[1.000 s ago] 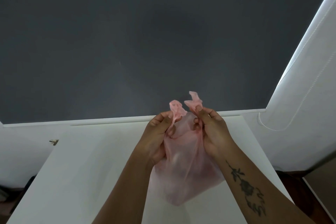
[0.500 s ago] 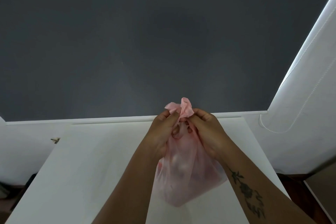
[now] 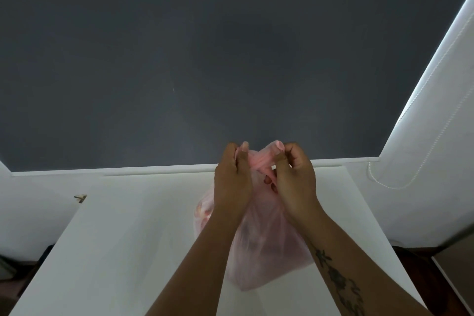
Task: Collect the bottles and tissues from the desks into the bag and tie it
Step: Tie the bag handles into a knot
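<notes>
A thin pink plastic bag (image 3: 266, 246) stands on the white desk (image 3: 133, 244), bulging with contents that show only as blurred shapes through the plastic. Its two handles are crossed and twisted together at the top. My left hand (image 3: 232, 182) pinches the left handle end between thumb and fingers. My right hand (image 3: 295, 177) pinches the right handle end just beside it. Both hands are raised above the bag's body, close together near the desk's far edge. No bottles or tissues are visible outside the bag.
A dark grey wall (image 3: 205, 59) rises behind the desk. A white roller blind with a bead cord (image 3: 389, 182) hangs at the right. A small bracket (image 3: 80, 197) sits on the low white ledge at the left. Dark floor shows at both lower corners.
The two handle ends, first held apart, were brought together and crossed. Now my hands have drawn slightly apart, pulling the twisted handles taut between them.
</notes>
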`<state>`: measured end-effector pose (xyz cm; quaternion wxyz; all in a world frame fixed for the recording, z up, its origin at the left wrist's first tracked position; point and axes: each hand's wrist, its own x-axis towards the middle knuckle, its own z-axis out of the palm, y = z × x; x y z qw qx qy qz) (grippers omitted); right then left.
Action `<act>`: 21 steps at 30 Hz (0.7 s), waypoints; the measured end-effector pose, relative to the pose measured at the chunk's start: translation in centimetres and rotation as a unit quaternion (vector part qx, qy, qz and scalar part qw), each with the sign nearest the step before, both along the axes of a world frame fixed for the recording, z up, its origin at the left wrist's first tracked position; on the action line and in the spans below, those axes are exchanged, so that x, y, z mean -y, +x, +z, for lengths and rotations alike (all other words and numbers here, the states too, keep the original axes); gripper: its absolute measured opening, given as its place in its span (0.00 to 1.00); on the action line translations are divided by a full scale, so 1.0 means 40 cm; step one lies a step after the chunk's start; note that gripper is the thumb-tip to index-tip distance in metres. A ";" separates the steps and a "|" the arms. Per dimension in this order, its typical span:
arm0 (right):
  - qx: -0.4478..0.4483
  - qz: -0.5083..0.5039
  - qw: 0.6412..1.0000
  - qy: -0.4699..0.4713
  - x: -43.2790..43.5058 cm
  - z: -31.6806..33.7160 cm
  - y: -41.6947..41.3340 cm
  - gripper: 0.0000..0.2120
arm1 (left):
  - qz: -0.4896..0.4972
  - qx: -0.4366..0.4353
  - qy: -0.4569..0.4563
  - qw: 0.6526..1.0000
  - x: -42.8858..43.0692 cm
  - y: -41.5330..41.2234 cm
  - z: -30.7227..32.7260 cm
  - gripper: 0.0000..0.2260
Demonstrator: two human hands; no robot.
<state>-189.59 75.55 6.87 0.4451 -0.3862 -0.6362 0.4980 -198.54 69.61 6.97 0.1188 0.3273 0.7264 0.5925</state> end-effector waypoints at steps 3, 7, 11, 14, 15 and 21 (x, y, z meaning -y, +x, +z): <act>-0.003 -0.027 1.000 -0.003 -0.004 0.011 -0.008 0.16 | 0.029 -0.104 -0.032 0.994 0.000 -0.001 0.004 0.14; 0.077 -0.001 0.997 0.014 -0.036 0.023 -0.021 0.14 | 0.042 -0.137 -0.018 0.990 0.010 -0.009 -0.004 0.12; 0.163 0.100 0.982 -0.008 -0.047 0.030 -0.015 0.06 | 0.027 -0.126 -0.002 0.992 0.024 -0.026 -0.013 0.12; 0.185 0.215 0.957 -0.064 -0.054 0.041 0.015 0.05 | 0.015 -0.119 -0.001 0.993 0.028 -0.034 -0.004 0.12; 0.191 0.256 0.943 -0.095 -0.062 0.044 0.025 0.07 | 0.011 -0.107 0.002 0.994 0.028 -0.035 -0.001 0.12; 0.094 0.427 0.841 -0.318 -0.085 0.058 0.054 0.14 | -0.010 -0.022 0.009 1.000 0.017 -0.030 0.011 0.13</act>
